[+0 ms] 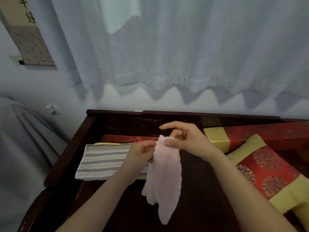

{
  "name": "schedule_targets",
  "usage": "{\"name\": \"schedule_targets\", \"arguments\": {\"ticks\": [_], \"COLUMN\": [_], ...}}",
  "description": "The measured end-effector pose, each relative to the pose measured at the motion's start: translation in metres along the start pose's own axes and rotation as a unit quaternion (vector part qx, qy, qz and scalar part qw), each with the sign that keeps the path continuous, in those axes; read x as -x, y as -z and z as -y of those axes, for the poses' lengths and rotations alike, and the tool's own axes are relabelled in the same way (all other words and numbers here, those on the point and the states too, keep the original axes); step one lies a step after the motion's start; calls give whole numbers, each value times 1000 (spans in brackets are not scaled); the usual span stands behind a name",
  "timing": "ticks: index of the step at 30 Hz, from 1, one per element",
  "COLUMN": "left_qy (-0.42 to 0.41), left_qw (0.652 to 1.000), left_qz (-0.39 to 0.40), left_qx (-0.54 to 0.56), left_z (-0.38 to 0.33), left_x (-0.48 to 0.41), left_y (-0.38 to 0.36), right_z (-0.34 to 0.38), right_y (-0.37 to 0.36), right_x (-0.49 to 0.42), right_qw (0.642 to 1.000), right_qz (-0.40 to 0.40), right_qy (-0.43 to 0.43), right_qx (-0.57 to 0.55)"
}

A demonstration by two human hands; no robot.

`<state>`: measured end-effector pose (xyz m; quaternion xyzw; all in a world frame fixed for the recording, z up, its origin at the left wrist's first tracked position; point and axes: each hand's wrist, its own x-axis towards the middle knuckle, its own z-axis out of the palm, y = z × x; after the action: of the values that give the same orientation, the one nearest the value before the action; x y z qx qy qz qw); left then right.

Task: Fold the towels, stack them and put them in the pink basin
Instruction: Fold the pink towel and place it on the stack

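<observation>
A pale pink towel [163, 178] hangs bunched in the air above the dark wooden seat [197, 190]. Both hands pinch its top edge. My left hand [142, 152] grips the towel's upper left side. Touching it on the right, my right hand [185, 139] holds the top between thumb and fingers, with the index finger stretched out. A grey and white striped towel [103, 162] lies folded flat on a cushion at the left. No pink basin is in view.
Red and yellow patterned cushions [265, 169] lie at the right, with a bolster [217, 137] behind them. The seat's carved wooden back rail [127, 121] runs behind the hands. White curtains [167, 47] hang beyond. A cloth-draped object [21, 139] stands at the left.
</observation>
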<state>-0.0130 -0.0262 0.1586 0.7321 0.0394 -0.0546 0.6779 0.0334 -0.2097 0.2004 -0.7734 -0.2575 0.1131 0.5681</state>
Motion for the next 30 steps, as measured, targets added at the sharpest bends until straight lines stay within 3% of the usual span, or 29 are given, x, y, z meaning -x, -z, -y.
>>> {"name": "schedule_targets", "arguments": {"ticks": [9,16,21,24,30], "left_qy": [-48,-86,-123,-166,-195], "left_qw": [999,993,992,985,959], "left_qz": [9,36,-4,38,116], "left_qx": [-22,-71,-13,20,-169], "left_z": [-1,-3,-2,-3,-2], "left_x": [0,-1,0,3,-3], "left_y": [4,6,7,7,8], "right_z": [-3,-3,-2,0,19], "right_y": [-3,-2,1,5,12], "right_x": [-5,-9,-7,-5,-1], "right_qw": [998,995,994,993,994], "right_qz": [-21,28,-14,-52,-43], "right_qy": [-27,-39,14,50,82], "right_qx": [60,87,105,95,66]}}
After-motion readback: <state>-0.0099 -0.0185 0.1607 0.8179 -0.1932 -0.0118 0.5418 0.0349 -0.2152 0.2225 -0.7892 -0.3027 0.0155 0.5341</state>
